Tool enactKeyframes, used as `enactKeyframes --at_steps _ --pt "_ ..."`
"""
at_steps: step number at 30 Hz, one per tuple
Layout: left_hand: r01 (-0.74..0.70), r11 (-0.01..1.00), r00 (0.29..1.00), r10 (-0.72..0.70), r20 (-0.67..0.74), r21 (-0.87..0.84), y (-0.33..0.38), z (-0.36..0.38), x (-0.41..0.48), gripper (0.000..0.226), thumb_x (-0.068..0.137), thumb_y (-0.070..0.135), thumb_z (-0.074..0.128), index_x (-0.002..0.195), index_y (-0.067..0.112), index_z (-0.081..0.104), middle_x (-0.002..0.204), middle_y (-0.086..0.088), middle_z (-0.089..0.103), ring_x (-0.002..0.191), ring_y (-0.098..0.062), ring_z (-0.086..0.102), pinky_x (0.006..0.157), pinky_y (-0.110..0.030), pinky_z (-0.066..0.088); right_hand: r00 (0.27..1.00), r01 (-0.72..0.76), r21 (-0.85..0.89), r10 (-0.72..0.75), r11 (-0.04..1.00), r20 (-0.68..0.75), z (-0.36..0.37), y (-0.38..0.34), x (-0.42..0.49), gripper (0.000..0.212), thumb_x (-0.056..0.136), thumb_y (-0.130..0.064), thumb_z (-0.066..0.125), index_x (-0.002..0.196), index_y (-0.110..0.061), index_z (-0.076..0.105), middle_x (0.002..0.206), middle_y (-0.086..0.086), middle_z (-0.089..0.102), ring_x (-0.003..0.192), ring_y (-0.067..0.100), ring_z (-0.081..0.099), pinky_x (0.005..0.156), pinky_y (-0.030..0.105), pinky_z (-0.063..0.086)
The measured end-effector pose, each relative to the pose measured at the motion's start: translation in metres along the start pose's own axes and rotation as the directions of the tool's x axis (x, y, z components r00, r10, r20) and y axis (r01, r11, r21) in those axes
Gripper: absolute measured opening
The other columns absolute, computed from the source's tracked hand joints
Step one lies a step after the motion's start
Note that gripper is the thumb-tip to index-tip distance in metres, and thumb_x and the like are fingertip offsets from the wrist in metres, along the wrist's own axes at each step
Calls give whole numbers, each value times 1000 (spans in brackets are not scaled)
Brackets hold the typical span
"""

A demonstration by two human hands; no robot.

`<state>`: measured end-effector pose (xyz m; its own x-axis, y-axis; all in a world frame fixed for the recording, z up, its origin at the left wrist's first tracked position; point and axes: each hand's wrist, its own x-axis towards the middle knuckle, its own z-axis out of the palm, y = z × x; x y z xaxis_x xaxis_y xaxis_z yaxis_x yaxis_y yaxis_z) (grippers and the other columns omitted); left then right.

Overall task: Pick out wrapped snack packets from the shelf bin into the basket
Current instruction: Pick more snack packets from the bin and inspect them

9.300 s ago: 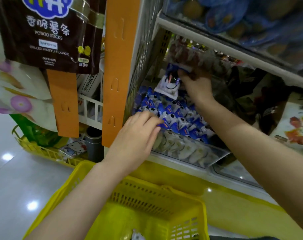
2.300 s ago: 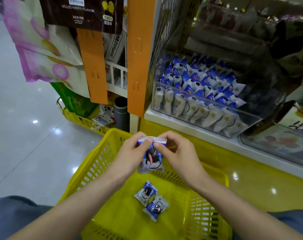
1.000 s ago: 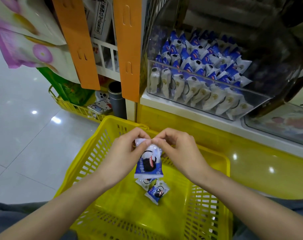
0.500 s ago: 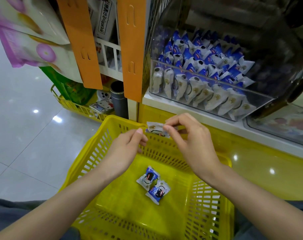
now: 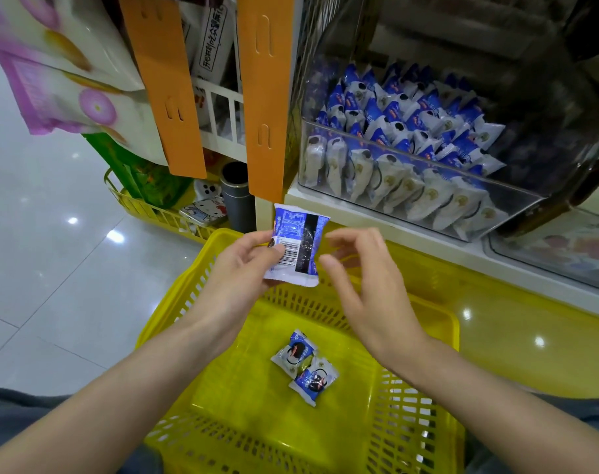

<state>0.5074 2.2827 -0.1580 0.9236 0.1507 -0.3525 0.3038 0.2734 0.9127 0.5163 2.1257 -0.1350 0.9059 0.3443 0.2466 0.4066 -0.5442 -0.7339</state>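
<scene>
Bright, floor (image 5: 51, 275) glare, edges bowed, possibly soft

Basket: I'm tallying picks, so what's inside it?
Two packets lie touching on the basket floor. The left forearm and right forearm cover parts of it, so anything there is hidden.

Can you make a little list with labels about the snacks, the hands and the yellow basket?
left hand: pinches one blue-and-white packet, barcode side showing, above the basket
right hand: beside that packet, fingers loosely curled, holding nothing
basket: yellow, with two packets lying on its floor, touching each other
shelf bin: clear, holding many matching packets
</scene>
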Motion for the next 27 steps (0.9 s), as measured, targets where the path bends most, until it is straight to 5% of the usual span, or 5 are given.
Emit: enactKeyframes --at_steps 3,7,13,22,27 --pt "8 999 999 -10 49 32 2 1 -2 19 91 12 52 107 16 62 93 -4 74 89 -19 68 90 -42 50 903 -430 340 402 836 153 0 -1 6 13 95 -25 45 108 -22 49 100 -4 59 79 5 60 72 19 50" --pt "-51 992 992 37 124 117 -2 6 -5 18 91 8 51 97 20 63 90 -3 72 86 -18 66 82 -34 53 766 -642 579 466 503 443 0 -3 4 18 96 -19 45 97 -10 61 90 4 71 74 10 68 62 20 56" --pt "-398 852 915 343 211 340 -7 17 -16 33 84 14 64 106 31 47 98 24 58 88 13 54 66 -4 43 822 -562 593 466 577 327 2 -1 6 20 95 -17 47 111 -10 56 105 8 67 76 9 67 59 21 55" --pt "-395 794 912 280 300 461 -11 16 -13 18 96 17 45 107 31 49 101 14 62 82 8 61 66 -9 47 873 -487 467 427 738 236 3 4 6 16 91 -19 54 107 -21 54 107 6 65 94 15 65 86 40 54" --pt "-509 546 859 377 348 665 -14 10 -14 23 97 21 42 118 18 50 73 12 59 64 1 57 51 -14 38 885 -463 431 380 774 268 6 4 3 14 90 -18 56 102 -26 53 103 1 65 85 13 66 83 39 55"
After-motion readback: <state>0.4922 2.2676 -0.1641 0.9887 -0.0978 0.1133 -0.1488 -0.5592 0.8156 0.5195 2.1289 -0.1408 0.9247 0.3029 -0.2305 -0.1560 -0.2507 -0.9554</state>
